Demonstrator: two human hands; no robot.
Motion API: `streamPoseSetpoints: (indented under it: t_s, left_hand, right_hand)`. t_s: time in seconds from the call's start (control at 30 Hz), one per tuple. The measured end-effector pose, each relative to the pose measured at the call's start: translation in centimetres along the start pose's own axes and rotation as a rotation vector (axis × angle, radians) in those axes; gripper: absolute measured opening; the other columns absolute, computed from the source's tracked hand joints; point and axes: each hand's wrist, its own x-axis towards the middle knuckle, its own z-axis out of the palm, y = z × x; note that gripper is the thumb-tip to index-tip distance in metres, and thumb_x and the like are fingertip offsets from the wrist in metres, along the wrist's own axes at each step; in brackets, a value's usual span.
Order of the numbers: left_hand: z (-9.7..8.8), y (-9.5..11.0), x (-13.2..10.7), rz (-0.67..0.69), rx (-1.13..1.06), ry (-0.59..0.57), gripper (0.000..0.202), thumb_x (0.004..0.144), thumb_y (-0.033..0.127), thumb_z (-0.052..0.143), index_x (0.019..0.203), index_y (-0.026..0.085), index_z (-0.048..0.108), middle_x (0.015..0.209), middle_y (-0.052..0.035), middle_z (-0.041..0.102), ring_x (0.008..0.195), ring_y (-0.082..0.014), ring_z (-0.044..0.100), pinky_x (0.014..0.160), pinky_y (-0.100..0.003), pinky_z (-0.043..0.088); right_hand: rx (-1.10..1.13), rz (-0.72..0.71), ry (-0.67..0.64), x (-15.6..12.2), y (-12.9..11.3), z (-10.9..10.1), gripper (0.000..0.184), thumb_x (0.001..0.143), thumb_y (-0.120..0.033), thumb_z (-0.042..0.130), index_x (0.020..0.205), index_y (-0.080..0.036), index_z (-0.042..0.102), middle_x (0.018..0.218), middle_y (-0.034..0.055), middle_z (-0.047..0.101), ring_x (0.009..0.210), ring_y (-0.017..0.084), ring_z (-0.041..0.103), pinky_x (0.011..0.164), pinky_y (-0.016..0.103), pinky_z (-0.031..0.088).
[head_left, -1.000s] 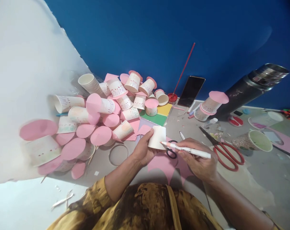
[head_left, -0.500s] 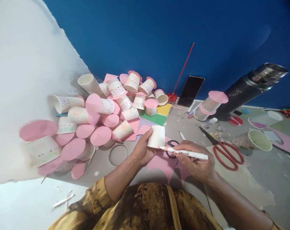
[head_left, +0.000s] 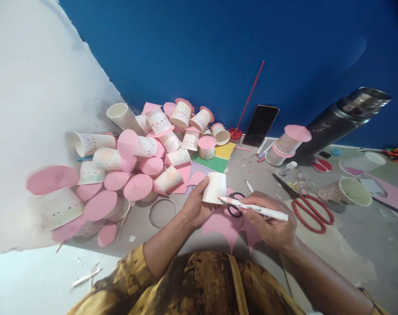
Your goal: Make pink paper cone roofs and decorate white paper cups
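My left hand (head_left: 196, 204) is closed around a plain white paper cup (head_left: 215, 187), held on its side above the table. My right hand (head_left: 271, 219) grips a white marker pen (head_left: 255, 208) with a pinkish tip, and that tip touches the lower edge of the cup. Under both hands lies a pink paper cut-out with pointed edges (head_left: 225, 224). Small black-handled scissors (head_left: 235, 204) lie just behind the pen.
A heap of decorated cups with pink paper circles (head_left: 136, 153) fills the left. Red-handled scissors (head_left: 312, 208), a tipped cup (head_left: 348, 191), a phone (head_left: 261, 124), a dark steel flask (head_left: 343, 120) and coloured paper sheets (head_left: 218, 159) lie to the right and behind.
The pen tip dipped to the cup's lower edge, then rose slightly. The cup and my left hand have stayed almost still.
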Motion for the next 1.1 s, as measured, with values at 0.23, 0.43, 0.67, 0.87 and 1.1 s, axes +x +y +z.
streamPoseSetpoints:
  t_s: [0.23,0.43,0.67,0.87,1.1]
  left_hand:
    - [0.3,0.2,-0.1,-0.028,0.012,-0.006,0.042,0.103,0.044,0.044,0.104,0.008,0.067,0.080,-0.0133,0.073,0.070,-0.0258,0.072,0.068,-0.037,0.058]
    - [0.5,0.1,-0.1,-0.055,-0.034,0.009,0.041,0.103,0.040,0.044,0.107,0.007,0.069,0.084,-0.0129,0.074,0.070,-0.0231,0.071,0.062,-0.036,0.059]
    - [0.4,0.1,-0.1,-0.064,-0.014,-0.026,0.044,0.103,0.043,0.044,0.111,0.007,0.068,0.088,-0.0161,0.075,0.073,-0.0276,0.072,0.064,-0.042,0.059]
    - [0.4,0.0,-0.1,-0.049,0.006,0.020,0.040,0.102,0.038,0.045,0.113,0.007,0.068,0.085,-0.0148,0.075,0.074,-0.0266,0.072,0.070,-0.042,0.059]
    - [0.1,-0.1,0.0,-0.030,0.020,-0.025,0.041,0.100,0.035,0.047,0.121,0.005,0.066,0.091,-0.0177,0.077,0.078,-0.0280,0.073,0.075,-0.041,0.059]
  right_hand:
    - [0.041,-0.071,-0.020,0.3,-0.1,0.3,0.017,0.092,-0.014,0.067,0.107,-0.019,0.073,0.083,0.0075,0.080,0.073,0.021,0.073,0.067,0.034,0.058]
    - [-0.043,0.010,0.012,0.0,0.3,0.1,0.015,0.094,-0.016,0.067,0.107,-0.020,0.073,0.086,0.0073,0.078,0.069,0.019,0.070,0.061,0.033,0.055]
    - [-0.075,0.048,0.089,-0.2,0.1,-0.1,0.014,0.093,-0.015,0.067,0.104,-0.021,0.073,0.086,0.0054,0.078,0.069,0.018,0.070,0.061,0.029,0.055]
    - [-0.095,-0.018,0.045,0.3,-0.7,-0.1,0.012,0.093,-0.017,0.065,0.102,-0.019,0.074,0.080,0.0057,0.077,0.063,0.018,0.068,0.057,0.030,0.053]
    - [-0.132,-0.107,0.028,0.5,-0.6,0.1,0.017,0.095,-0.016,0.063,0.108,-0.020,0.073,0.080,0.0067,0.079,0.064,0.020,0.069,0.058,0.033,0.055]
